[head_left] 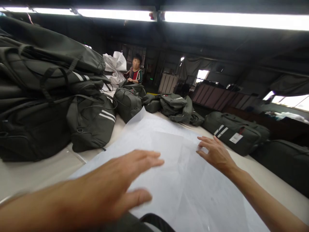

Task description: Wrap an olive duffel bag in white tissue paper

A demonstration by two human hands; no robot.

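Large white paper sheets point(166, 180) lie spread in front of me, with one corner curling up at the far end. A thinner, see-through sheet point(190, 161) appears to lie on top, wrinkled. My left hand point(130, 180) is over the paper's left part, open, thumb apart from the outstretched fingers and nothing in it. At the paper's right edge is my right hand point(213, 151), fingers apart and slightly bent; whether its fingertips touch the sheet is unclear. Below my left hand, a dark bag's black strap point(156, 220) shows at the bottom edge.
Dark green duffel bags point(36, 80) are piled high at left, one striped bag point(94, 122) at their front. More bags point(176, 106) line the table's far end. A tagged duffel bag point(238, 132) stands at right. Beyond, a person point(135, 72) is beside a white bundle point(116, 66).
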